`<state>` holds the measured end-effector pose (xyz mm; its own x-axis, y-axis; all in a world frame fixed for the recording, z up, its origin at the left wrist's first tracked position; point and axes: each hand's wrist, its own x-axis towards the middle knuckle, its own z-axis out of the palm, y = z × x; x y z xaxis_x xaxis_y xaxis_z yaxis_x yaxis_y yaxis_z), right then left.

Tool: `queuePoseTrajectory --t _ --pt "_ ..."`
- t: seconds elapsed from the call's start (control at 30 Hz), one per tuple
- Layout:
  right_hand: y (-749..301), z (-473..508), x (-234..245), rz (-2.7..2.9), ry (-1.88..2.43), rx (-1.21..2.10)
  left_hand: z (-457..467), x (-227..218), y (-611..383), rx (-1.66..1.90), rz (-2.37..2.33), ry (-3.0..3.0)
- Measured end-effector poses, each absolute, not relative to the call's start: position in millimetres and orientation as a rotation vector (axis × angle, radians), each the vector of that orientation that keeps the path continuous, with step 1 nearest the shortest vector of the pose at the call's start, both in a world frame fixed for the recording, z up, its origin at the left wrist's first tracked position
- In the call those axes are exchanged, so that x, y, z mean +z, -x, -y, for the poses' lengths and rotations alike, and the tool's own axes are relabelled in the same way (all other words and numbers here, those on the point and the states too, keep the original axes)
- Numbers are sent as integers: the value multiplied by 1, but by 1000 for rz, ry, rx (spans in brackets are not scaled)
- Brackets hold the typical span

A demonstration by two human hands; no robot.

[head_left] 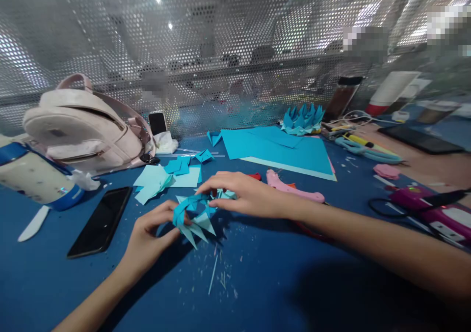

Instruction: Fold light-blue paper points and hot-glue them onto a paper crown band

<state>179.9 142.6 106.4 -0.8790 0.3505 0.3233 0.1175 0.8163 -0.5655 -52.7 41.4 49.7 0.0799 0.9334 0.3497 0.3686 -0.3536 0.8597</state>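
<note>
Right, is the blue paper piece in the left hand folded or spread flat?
Folded: the blue paper piece in the left hand bends round, with pointed tips sticking out.

Phone [101, 221] blocks left of left hand [154, 228]; room across near tabletop [257, 288]

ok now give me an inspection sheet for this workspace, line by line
Surface: blue table, small scraps scattered
Work pieces: spiky paper ring held; light blue papers, blue sheets and a spiked blue piece lie beyond
Clutter: black phone and bottle left, pink tool right
Grips: left grip holds the ring; right grip at its far edge, pinch unclear
Cables: black cable at the purple device, right
Surroundings: perforated panel behind, pale backpack back left
</note>
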Motion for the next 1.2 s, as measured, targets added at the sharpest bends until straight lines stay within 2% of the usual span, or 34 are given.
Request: queuePoseTrajectory --t 0.23,0.4,0.87,1.2 --pt "-176 -151 95 2325 577 1241 -44 48 52 1287 -1220 -1349" --pt "-174 -158 88 2156 565 1561 -44 46 52 1327 -1191 -1118" --pt "-173 -147 95 2108 538 1462 -44 50 47 1353 -1077 -916" --pt "-173 -150 94 2035 565 1573 -44 47 49 1318 -1105 -931"
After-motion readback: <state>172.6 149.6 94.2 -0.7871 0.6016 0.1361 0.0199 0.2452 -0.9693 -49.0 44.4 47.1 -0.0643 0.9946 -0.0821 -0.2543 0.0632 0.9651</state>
